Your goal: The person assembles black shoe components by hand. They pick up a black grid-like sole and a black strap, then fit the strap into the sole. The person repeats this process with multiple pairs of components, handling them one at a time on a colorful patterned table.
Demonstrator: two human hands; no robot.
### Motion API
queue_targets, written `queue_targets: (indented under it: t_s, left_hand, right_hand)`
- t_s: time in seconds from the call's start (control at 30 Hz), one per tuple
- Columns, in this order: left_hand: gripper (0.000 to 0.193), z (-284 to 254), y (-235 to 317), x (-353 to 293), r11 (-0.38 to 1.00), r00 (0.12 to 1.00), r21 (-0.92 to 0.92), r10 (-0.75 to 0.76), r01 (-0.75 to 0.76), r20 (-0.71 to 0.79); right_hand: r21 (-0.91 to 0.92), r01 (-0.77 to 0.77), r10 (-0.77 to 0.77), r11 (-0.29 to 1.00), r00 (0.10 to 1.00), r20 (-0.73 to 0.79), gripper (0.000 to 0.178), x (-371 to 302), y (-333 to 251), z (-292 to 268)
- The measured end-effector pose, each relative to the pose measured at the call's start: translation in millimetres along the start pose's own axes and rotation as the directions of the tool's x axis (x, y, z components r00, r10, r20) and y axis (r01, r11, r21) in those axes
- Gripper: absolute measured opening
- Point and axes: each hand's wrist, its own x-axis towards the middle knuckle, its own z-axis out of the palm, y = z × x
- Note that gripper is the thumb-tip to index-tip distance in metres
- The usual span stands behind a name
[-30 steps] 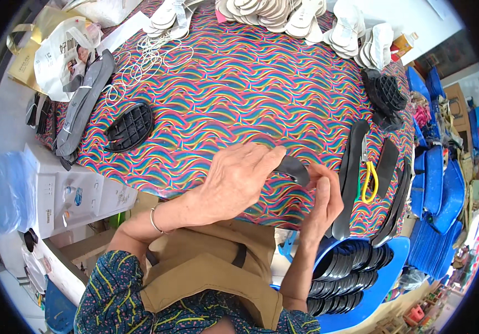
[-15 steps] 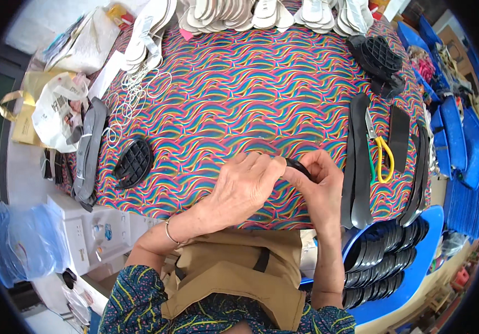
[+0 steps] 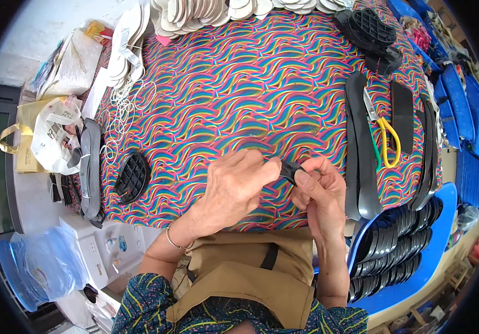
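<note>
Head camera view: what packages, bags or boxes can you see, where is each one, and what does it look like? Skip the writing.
White plastic bag: left of the table, crumpled, dark print.
Tan paper bag: behind the white one, flat, looped handles.
White cartons: lower left beside the person's left arm, boxy, small blue pictures.
Blue plastic bag: far lower left, translucent, puffy.

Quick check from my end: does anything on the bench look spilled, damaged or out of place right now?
Nothing stands out. Both hands, left hand and right hand, pinch a small black piece over the striped cloth. The yellow-handled scissors lie flat among the black strips. A lone black grid sole lies near the left edge.
</note>
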Motion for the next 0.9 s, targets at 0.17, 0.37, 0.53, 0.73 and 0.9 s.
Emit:
queue_targets:
  t_s: [0.17,0.37,0.53,0.73,0.9]
  left_hand:
    - [0.036,-5,1,4,0.999,0.996,-0.006,-0.053,0.054,0.066]
    - [0.025,-1,-3,14,0.987,0.986,-0.073,-0.135,0.142,0.095]
    - [0.019,-4,-4,18,0.938,0.956,-0.189,-0.279,0.291,0.088]
    - [0.02,0,8,18,0.956,0.955,-0.071,-0.276,0.284,0.104]
    - [0.02,2,11,19,0.95,0.95,-0.065,-0.299,0.305,0.087]
  right_hand:
    - [-0.056,0.046,-0.046,0.997,0.999,0.015,0.02,7,5,-9]
    - [-0.283,0.068,-0.065,0.957,0.998,0.023,0.024,14,2,-16]
    - [-0.796,0.232,-0.377,0.559,0.926,0.006,0.018,5,-16,-22]
    - [-0.798,0.598,-0.387,-0.071,0.721,0.575,0.026,17,-47,6]
    - [-0.632,0.705,-0.254,-0.322,0.578,0.775,0.019,30,-43,6]
